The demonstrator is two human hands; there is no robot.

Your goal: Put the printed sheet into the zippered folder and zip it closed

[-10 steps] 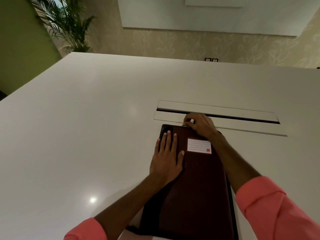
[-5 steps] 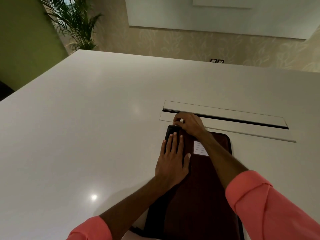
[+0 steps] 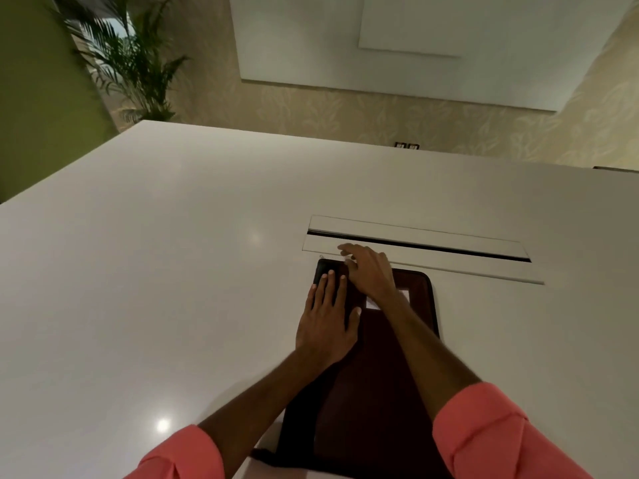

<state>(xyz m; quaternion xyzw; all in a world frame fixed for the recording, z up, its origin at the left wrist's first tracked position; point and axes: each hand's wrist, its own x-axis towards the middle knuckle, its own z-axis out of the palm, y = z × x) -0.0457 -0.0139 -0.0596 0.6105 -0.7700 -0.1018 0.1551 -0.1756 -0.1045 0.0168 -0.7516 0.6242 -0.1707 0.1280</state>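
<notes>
A dark brown zippered folder lies shut on the white table, its long side running away from me. My left hand rests flat on the folder's far left part, fingers spread. My right hand hovers over the far left corner, slightly blurred, with its fingers loose and apart and nothing in them. A white label on the cover is mostly hidden by my right wrist. The printed sheet is not in view. The zipper pull cannot be made out.
A long cable slot with a flap lid is set into the table just beyond the folder. A potted palm stands past the table's far left corner. A wall socket sits beyond the far edge.
My right hand slid left along the folder's far edge to the left corner, pinching something there, then opened its fingers. My left hand stayed pressed flat on the cover.
</notes>
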